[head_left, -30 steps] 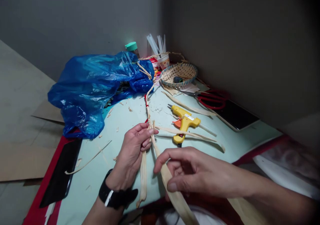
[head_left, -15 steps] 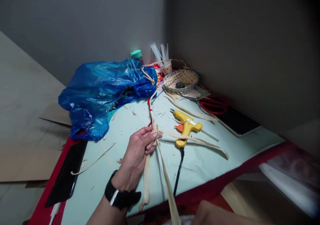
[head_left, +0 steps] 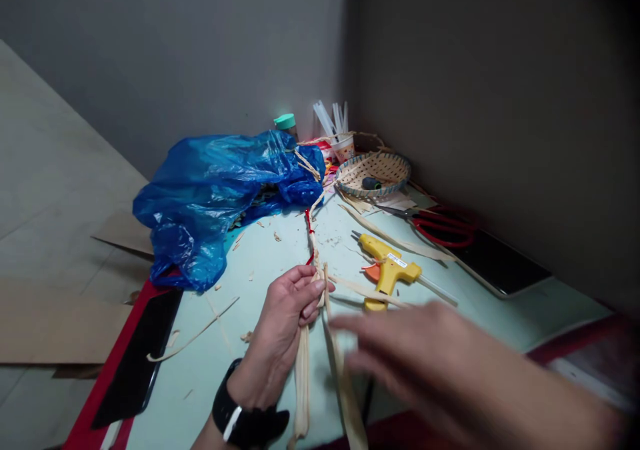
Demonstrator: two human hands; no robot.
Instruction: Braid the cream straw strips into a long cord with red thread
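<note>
My left hand (head_left: pixel 283 327), with a black watch on the wrist, pinches a braid of pale dried leaf strips (head_left: pixel 314 250) that runs away across the light green table top (head_left: pixel 235 363). Loose strip ends (head_left: pixel 303 383) hang down below its fingers toward me. My right hand (head_left: pixel 425 363) hovers just right of those strips, blurred by motion, its fingers stretched out toward them and holding nothing that I can see. A yellow glue gun (head_left: pixel 389 271) lies just beyond it.
A crumpled blue plastic bag (head_left: pixel 220 197) fills the back left. Behind stand a woven basket (head_left: pixel 373 170), a cup of glue sticks (head_left: pixel 343 140) and a green-capped jar (head_left: pixel 285 123). Red scissors (head_left: pixel 440 227) and a dark tablet (head_left: pixel 495 263) lie right; a black phone (head_left: pixel 137 357) left.
My right hand dropped out of view below the table edge half a second ago, and now has come back up, reaching left toward the strips. The left hand kept its pinch.
</note>
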